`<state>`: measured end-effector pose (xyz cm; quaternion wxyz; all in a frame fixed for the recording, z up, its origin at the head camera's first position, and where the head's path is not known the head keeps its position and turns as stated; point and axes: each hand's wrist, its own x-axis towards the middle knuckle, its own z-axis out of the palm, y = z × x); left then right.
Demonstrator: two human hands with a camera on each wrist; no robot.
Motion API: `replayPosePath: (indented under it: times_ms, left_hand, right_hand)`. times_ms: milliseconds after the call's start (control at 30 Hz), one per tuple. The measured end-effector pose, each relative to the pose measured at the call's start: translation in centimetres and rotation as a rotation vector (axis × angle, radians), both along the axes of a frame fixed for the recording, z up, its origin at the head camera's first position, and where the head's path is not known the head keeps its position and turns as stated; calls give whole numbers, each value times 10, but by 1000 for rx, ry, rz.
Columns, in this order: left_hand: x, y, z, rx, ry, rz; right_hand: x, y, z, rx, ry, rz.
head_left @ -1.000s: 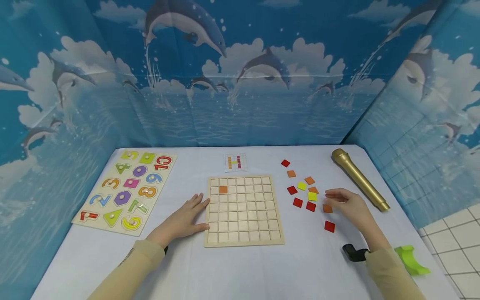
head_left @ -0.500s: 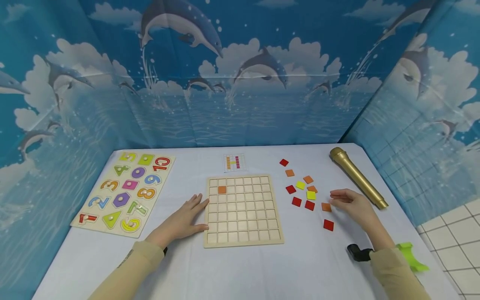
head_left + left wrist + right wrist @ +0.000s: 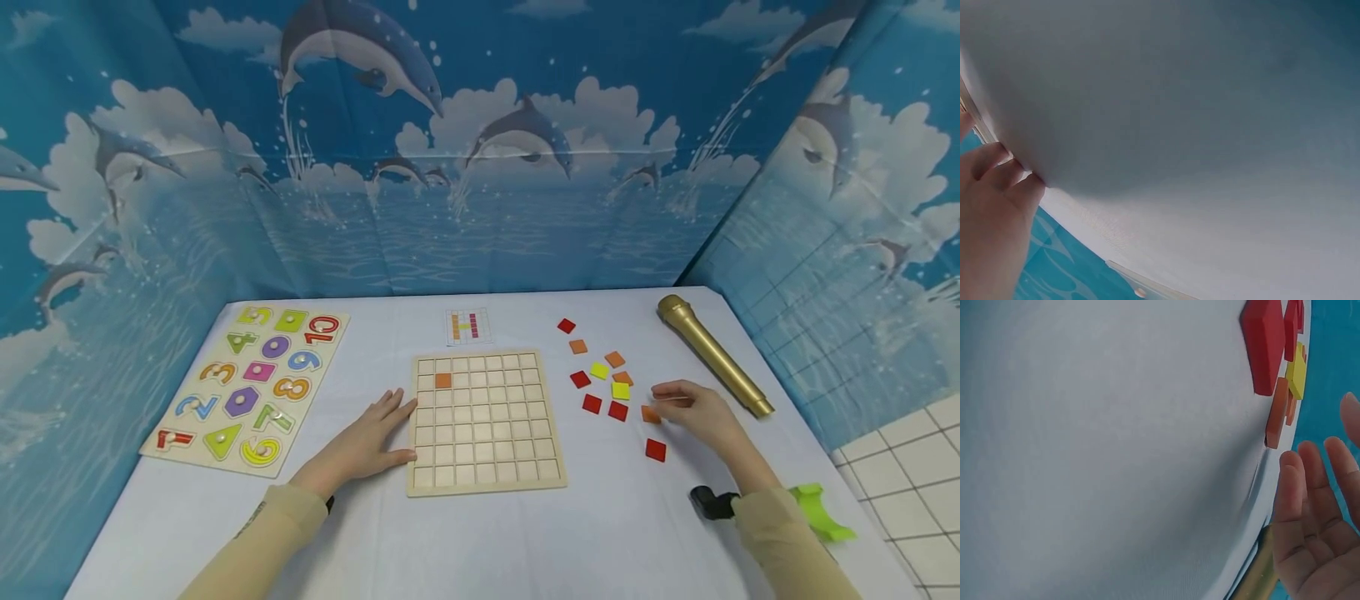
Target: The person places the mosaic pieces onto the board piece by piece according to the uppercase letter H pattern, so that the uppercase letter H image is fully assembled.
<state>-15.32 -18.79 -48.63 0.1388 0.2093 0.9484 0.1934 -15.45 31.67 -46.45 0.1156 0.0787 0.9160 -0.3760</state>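
In the head view, my left hand [image 3: 366, 442] lies flat on the cloth, fingertips and thumb touching the left edge of a wooden grid board [image 3: 561, 433]. One orange tile [image 3: 443, 381] sits in a cell at the board's upper left. My right hand [image 3: 701, 417] hovers by another orange tile [image 3: 649, 414], partly covering it. In the right wrist view its fingers [image 3: 1289, 494] are loosely extended, with nothing visible between them. Around that hand lie loose tiles: several red ones such as a red tile [image 3: 656, 451], several orange, and a yellow tile [image 3: 621, 391].
A small pattern card [image 3: 468, 326] lies behind the board. On the left is a number-and-shape puzzle board [image 3: 288, 433]. A gold microphone [image 3: 712, 354] lies at the right. A green curved piece [image 3: 821, 512] is beside the right forearm.
My right hand drew a little to the right of the orange tile, then came back left over it. The left hand stayed at the board's edge. The view shifted slightly.
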Motion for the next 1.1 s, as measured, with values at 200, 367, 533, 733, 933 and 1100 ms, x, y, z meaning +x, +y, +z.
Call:
replayPosePath:
  times_ms: [200, 367, 533, 733, 933, 1100]
  left_hand:
    - [2, 0, 2, 11, 0, -2]
    - [2, 0, 3, 12, 2, -7]
    - [2, 0, 4, 9, -7, -4]
    - [1, -1, 1, 11, -9, -1]
    - [1, -2, 0, 15, -7, -2]
    - [1, -2, -1, 16, -1, -11]
  right_hand:
    - [-6, -1, -3, 27, -79, -2]
    - [-10, -4, -6, 57, -113, -8]
    - [-12, -7, -5, 129, -113, -2]
    - [-12, -7, -7, 169, -112, 8]
    - [-11, -6, -5, 127, -109, 10]
    - [-9, -7, 3, 19, -99, 2]
